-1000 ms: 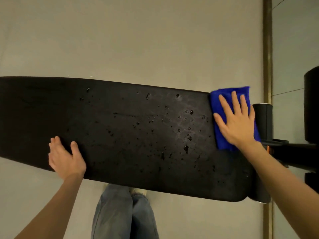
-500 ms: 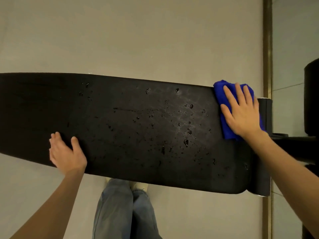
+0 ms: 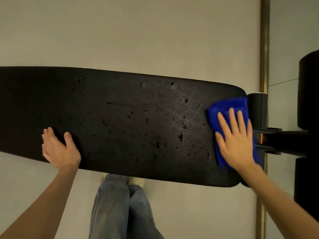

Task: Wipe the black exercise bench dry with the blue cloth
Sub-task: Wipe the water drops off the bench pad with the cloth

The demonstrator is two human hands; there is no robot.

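The black exercise bench (image 3: 112,118) is wet left of my fingers (image 3: 232,118); my right hand (image 3: 236,144), fingers spread, presses the blue cloth (image 3: 226,107) (my left hand (image 3: 58,147) lies flat). A sweep too short may leave drops.

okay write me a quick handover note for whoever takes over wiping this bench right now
Right hand: flat, pressing the blue cloth on the right end of the bench.
Left hand: open, resting on the bench's near edge, bracing it.
Done: little that shows; only the strip under the cloth is covered.
Left: water drops lie scattered across the middle of the pad, thickest toward the cloth. Sweep the cloth leftward over them, then check the far left end, which looks too dark to judge.
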